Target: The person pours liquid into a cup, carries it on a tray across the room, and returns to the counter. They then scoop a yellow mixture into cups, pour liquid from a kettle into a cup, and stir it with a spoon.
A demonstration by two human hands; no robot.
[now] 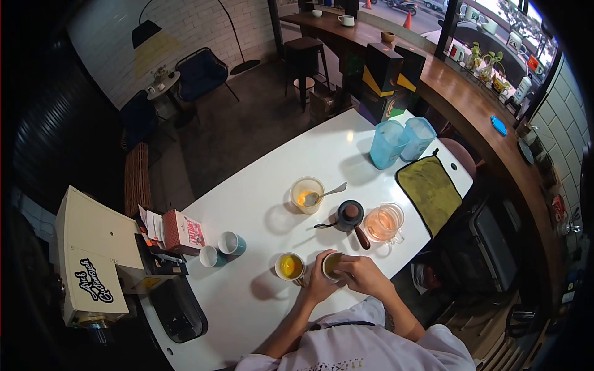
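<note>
Near the front edge of the white table, my left hand (318, 283) is wrapped round the left side of a small cup (332, 264). My right hand (365, 275) is at the cup's right side, fingers pressed together over its rim; what they pinch, if anything, is hidden. Just left of my hands stands a cup of yellow liquid (289, 266), with a small spoon (301, 281) beside it. Behind are a clear tub (307, 195) with a spoon in it, a dark round tool with a wooden handle (351, 213) and a glass jug (383, 222) of orange-pink liquid.
Two teal cups (231, 243) and a red-white box (184, 230) stand left, beside a cream machine (93, 253). Blue translucent containers (388, 145), dark boxes (382, 68) and a green cloth (430, 193) are at the back right. A wooden counter (470, 93) curves beyond.
</note>
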